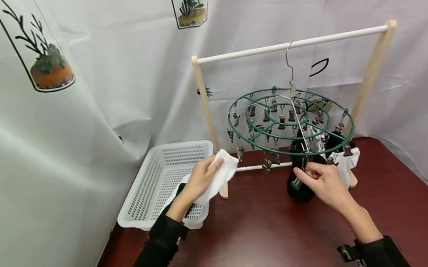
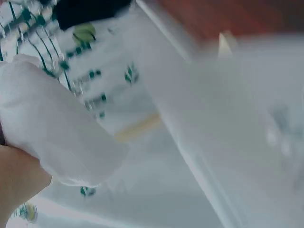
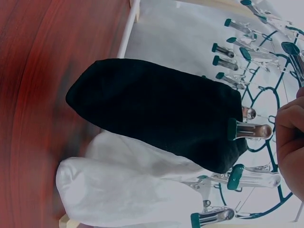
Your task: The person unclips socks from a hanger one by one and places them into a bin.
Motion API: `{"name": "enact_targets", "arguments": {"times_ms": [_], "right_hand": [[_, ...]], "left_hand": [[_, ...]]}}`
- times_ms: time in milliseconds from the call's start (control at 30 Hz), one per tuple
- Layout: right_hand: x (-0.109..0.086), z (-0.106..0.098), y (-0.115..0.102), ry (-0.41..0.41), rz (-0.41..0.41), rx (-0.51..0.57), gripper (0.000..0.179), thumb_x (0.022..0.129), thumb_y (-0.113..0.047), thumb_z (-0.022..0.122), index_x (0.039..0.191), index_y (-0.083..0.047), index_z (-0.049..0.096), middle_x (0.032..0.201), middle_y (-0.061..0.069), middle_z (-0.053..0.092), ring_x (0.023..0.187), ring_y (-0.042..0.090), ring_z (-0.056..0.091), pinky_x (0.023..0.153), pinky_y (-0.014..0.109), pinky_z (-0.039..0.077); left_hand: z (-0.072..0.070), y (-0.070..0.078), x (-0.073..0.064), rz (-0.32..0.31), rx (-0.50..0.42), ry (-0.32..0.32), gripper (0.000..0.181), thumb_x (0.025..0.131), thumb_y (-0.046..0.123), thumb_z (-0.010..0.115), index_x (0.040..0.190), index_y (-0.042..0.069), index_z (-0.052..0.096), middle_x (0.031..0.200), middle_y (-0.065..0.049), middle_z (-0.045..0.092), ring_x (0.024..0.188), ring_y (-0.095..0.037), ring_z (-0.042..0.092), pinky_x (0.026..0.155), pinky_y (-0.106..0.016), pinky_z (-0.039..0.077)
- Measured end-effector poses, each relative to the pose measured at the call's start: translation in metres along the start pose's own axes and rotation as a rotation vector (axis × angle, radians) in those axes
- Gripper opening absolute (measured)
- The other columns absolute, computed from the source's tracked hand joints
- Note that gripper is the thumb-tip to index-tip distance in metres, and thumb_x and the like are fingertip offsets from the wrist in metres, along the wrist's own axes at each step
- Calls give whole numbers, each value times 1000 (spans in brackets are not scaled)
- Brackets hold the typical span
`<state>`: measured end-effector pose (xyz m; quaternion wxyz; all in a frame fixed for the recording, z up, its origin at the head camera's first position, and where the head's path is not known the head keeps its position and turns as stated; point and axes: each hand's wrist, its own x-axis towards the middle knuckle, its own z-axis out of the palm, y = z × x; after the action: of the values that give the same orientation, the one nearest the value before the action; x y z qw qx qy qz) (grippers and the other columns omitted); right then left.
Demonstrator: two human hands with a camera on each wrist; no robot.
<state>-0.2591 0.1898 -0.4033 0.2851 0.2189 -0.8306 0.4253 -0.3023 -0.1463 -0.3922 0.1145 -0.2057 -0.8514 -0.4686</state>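
My left hand [image 1: 201,182] holds a white sock [image 1: 221,175] over the right side of the white basket [image 1: 138,216]. In the left wrist view this white sock [image 2: 61,128] hangs from the hand. My right hand [image 1: 328,184] pinches a metal clip [image 3: 293,59] at the front rim of the round green drying hanger [image 1: 239,135]; nothing shows between the clip's green-tipped jaws. Beside that hand, a black sock [image 3: 161,114] and white socks [image 3: 128,194] hang from other clips.
A wooden stand with a white top bar [image 1: 243,53] carries the hanger by its hook [image 1: 289,62]. Many unused clips [image 1: 282,121] dangle from the rings. More white cloth [image 1: 173,193] lies in the basket. The table [image 1: 254,245] is dark red; a patterned white curtain [image 1: 135,71] surrounds it.
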Motion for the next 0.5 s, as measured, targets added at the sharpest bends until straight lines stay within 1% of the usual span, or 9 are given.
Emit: {"name": "enact_targets", "arguments": {"times_ms": [100,133,200,267,333,400,433,500], "right_hand": [[-2,-4,0,14,-4,-5,50,91,-5,71,60,-13,33,62,-13,18,56,-2,15,47,30,20],[-2,-4,0,17,-5,-5,50,91,-5,72,60,-13,34,62,-13,19,56,-2,15,47,30,20],[-3,-5,0,23,-1,-3,50,91,-5,72,60,-13,34,62,-13,19,56,-2,16,48,29,20],[-4,-6,1,27,2,-4,49,91,-5,72,60,-14,34,62,-13,19,56,-2,16,48,29,20],[-4,-6,1,28,1,-5,49,91,-5,71,60,-14,35,62,-14,19,56,-2,16,48,29,20],[-5,-6,1,30,-1,-9,49,91,-5,71,60,-15,35,62,-14,19,56,-2,16,47,29,20],[-5,-6,0,32,-3,-11,49,91,-5,72,60,-15,35,62,-14,19,56,-2,16,47,29,20],[-5,-6,-1,36,-12,-15,50,91,-5,72,59,-15,35,62,-14,19,56,-2,16,47,29,20]], "left_hand": [[-15,-13,12,2,81,-3,26,106,20,53,108,-1,68,79,-9,62,63,-11,53,57,-26,47],[-20,-18,15,1,104,-8,26,106,20,53,108,-1,68,79,-9,62,64,-11,53,58,-27,47],[-30,-27,21,-10,157,-23,27,107,20,52,106,-1,68,78,-8,62,65,-14,54,61,-29,47],[-38,-37,26,-32,214,-42,29,108,20,50,101,-2,67,78,-11,60,67,-20,55,65,-35,47],[-46,-48,28,-63,284,-48,31,108,21,48,101,-3,66,82,-15,62,75,-27,59,72,-41,49],[-52,-59,28,-102,359,-60,34,109,22,45,111,-6,66,97,-23,67,93,-35,64,86,-47,50],[-54,-64,27,-120,388,-70,35,109,22,45,108,-6,65,96,-25,66,93,-38,64,86,-49,50],[-59,-73,25,-138,453,-102,37,110,21,43,118,-10,63,111,-30,66,107,-42,63,94,-52,48]]}}
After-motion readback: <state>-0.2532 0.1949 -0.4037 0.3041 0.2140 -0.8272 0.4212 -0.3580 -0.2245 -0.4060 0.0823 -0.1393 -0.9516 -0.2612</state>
